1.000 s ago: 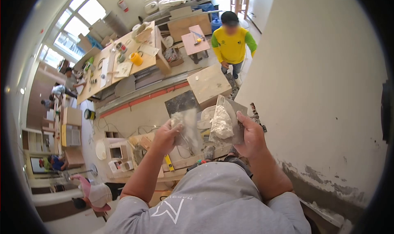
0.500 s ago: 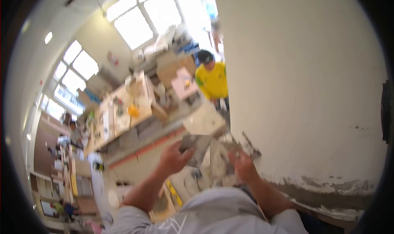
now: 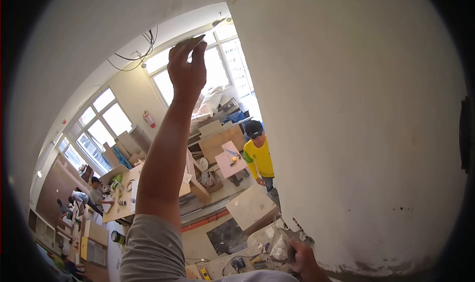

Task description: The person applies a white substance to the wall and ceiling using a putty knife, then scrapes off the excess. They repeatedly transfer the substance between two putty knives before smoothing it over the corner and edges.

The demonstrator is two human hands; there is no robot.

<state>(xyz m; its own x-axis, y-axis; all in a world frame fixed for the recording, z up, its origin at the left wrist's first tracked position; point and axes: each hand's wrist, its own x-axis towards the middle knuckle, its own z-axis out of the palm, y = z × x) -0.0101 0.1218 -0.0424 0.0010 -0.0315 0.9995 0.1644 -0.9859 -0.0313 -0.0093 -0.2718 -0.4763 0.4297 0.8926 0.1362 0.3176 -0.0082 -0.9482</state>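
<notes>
My left hand (image 3: 187, 67) is raised high in front of the bright window, close under the pale overhead surface. Its fingers are closed on a flat scraper (image 3: 202, 37), seen nearly edge-on, so little of the blade shows. Low at the right, my right hand (image 3: 303, 257) grips a grey plastering blade (image 3: 287, 236), its fingers around one edge. A lump of whitish putty (image 3: 279, 248) lies on that blade. Beside my right hand rises the plastered wall (image 3: 356, 133), with rough, patchy marks along its lower edge.
A person in a yellow shirt (image 3: 260, 158) stands just past the wall's edge. Loose wires (image 3: 148, 47) hang from the ceiling. Boards and a wooden workbench (image 3: 116, 210) fill the room behind, with several people farther left. A yellow level (image 3: 205, 273) lies below.
My left hand has gone from waist height up to near the ceiling with the scraper. My right hand has dropped lower, still holding the putty-loaded blade. The view has tilted upward.
</notes>
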